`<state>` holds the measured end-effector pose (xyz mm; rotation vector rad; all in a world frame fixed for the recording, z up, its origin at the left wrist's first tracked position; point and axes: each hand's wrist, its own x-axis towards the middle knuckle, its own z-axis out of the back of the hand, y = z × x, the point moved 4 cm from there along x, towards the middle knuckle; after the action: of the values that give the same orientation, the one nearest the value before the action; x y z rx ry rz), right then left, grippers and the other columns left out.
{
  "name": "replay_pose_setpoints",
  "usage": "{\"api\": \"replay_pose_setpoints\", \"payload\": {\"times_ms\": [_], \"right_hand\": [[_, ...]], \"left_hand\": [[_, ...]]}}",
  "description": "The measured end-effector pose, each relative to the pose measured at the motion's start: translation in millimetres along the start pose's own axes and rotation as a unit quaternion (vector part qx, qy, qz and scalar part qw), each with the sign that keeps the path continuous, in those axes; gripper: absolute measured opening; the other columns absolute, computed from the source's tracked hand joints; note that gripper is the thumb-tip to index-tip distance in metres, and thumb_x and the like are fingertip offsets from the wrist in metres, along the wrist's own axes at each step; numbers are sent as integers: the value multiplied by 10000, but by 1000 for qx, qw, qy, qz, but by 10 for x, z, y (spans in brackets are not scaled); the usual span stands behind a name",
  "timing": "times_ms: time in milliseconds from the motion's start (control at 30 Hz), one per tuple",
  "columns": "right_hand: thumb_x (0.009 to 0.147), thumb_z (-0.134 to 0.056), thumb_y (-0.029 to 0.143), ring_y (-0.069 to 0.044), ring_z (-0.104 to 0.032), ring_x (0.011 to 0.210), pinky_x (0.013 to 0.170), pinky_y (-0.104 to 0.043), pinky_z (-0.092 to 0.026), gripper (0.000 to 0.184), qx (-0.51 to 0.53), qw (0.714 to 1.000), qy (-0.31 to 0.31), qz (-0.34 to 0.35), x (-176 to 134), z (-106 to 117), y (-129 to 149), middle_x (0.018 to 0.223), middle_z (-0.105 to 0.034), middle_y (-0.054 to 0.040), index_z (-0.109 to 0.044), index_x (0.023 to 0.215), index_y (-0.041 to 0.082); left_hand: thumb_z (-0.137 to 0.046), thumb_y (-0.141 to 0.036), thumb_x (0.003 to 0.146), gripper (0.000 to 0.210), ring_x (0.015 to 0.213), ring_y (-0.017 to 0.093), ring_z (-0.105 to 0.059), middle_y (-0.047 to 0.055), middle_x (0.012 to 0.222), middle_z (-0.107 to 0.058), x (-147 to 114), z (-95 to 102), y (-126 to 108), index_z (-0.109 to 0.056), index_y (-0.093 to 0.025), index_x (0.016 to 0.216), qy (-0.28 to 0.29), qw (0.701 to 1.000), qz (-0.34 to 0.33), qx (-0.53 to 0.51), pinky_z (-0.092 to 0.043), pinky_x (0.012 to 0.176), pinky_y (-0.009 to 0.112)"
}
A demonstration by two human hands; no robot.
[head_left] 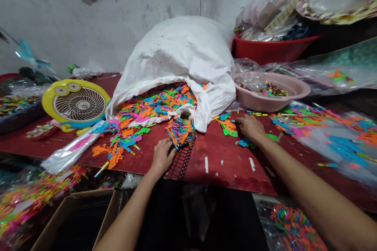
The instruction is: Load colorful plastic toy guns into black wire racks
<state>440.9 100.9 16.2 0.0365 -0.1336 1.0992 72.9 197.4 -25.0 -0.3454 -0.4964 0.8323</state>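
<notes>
My left hand (162, 156) is closed at the left edge of a black grid rack (179, 160) with rows of round holes. At the rack's far end, close to my fingertips, stands a dense row of colourful plastic pieces (181, 131). My right hand (250, 127) reaches over the table with its fingers bent down among small striped tubes (256, 113); what they pinch is too small to make out. Beside it lie loose green and orange plastic pieces (228, 127) and blue ones (246, 143).
A large white sack (176, 51) spills plastic pieces (156, 104) onto the red table (224, 164). Left are a yellow fan (79, 104) and a clear bag (72, 151). A pink basin (273, 100) stands right, below a red tub (273, 49). A cardboard box (67, 208) sits below the table's edge.
</notes>
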Motion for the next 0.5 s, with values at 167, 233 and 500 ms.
{"api": "replay_pose_setpoints", "payload": {"times_ms": [167,233,500], "right_hand": [[893,-454,200,-214,-591,977,698,-290,-377,301,-5,1000,28,-13,71,-53,-55,1114,-639,-117,-701,1063,183],[884,-471,218,-207,-599,951,655,-279,-355,268,-10,999,33,-15,23,-40,-136,1099,-645,-99,-685,1042,186],[856,-545,197,-219,-589,959,708,-294,-380,248,65,994,-70,-44,-265,54,-494,1118,-647,-140,-660,1070,145]], "left_hand": [[-523,-225,865,288,1135,241,-532,51,1213,-638,15,-1,35,-669,-254,1111,-4,1000,-17,-23,-422,954,405],[-520,-228,868,290,1138,242,-529,51,1220,-637,10,-12,42,-666,-255,1117,-10,999,-21,-32,-418,960,414],[-549,-216,869,252,1146,244,-519,52,1227,-633,8,-24,42,-675,-234,1087,-6,999,-5,-35,-407,952,408]]}}
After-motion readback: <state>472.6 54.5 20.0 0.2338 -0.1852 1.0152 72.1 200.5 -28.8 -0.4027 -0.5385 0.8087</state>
